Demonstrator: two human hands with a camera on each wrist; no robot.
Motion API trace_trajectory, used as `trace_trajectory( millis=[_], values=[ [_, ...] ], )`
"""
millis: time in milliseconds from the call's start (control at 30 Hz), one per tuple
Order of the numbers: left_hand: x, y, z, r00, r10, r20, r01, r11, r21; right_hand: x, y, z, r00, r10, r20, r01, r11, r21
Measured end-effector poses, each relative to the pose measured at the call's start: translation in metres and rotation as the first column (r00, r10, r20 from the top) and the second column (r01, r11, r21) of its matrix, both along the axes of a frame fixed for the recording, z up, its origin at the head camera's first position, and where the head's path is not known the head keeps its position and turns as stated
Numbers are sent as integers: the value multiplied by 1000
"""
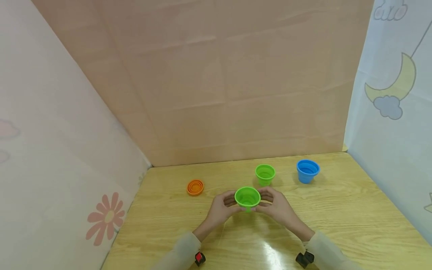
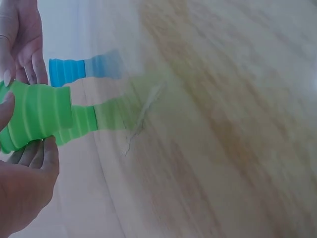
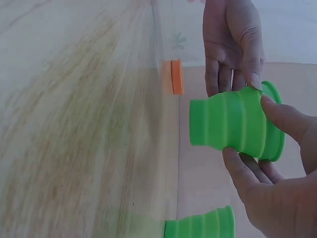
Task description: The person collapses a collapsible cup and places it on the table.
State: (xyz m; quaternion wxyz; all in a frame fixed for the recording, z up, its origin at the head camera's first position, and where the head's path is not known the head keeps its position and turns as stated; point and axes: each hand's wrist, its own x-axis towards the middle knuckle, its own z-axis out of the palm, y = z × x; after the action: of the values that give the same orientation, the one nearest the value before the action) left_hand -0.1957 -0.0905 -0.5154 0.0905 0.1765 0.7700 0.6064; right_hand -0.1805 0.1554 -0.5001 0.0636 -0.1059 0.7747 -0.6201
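Between my two hands is an expanded green collapsible cup [image 1: 248, 197], its ribbed wall and wide rim plain in the right wrist view. My left hand [image 1: 221, 207] grips it from the left, thumb near the rim at the front. From the right, my right hand [image 1: 277, 207] holds the same cup, with the thumb on the near side and the fingers curled behind and below. The cup is upright, and in the right wrist view its base stands apart from the wooden table [image 3: 89, 129].
A second expanded green cup [image 1: 265, 174] stands just behind the held one. Farther right is an expanded blue cup [image 1: 307, 171]. A flattened orange collapsible cup [image 1: 195, 187] lies to the left. A pinkish back wall [image 1: 236, 93] and printed side panels border the table.
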Motion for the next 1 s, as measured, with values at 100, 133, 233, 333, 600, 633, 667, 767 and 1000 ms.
trace_trajectory(
  millis=[100, 133, 233, 333, 600, 633, 667, 767, 1000],
  values=[
    [1, 0, -1, 1000, 4, -13, -5, 1000, -9, 2, 0, 0, 1000, 9, 6, -9, 1000, -7],
    [2, -1, -2, 1000, 6, -14, -6, 1000, -8, 3, 0, 0, 1000, 14, 4, -14, 1000, -9],
    [2, -2, -2, 1000, 11, -2, -11, 1000, 5, 4, -1, 0, 1000, 24, 0, -24, 1000, -8],
    [2, -3, -1, 1000, 22, 7, -22, 1000, 13, 3, -1, 2, 999, 32, -10, -32, 999, 13],
    [2, -5, 6, 999, 33, 34, -32, 999, -27, 2, -1, 5, 999, 44, 1, -44, 997, 57],
    [3, -5, 7, 998, 36, 45, -35, 999, -23, 2, -2, 5, 999, 46, 9, -46, 998, 53],
    [3, -6, 7, 997, 40, 60, -39, 999, -18, 2, -2, 5, 999, 50, 14, -51, 998, 48],
    [4, -7, 7, 992, 39, 118, -42, 999, 25, 3, -2, 4, 998, 55, 23, -56, 998, 42],
    [6, -2, 11, 966, 32, 258, -53, 996, 74, 5, 3, 2, 998, 63, 14, -63, 998, 29]
  ],
)
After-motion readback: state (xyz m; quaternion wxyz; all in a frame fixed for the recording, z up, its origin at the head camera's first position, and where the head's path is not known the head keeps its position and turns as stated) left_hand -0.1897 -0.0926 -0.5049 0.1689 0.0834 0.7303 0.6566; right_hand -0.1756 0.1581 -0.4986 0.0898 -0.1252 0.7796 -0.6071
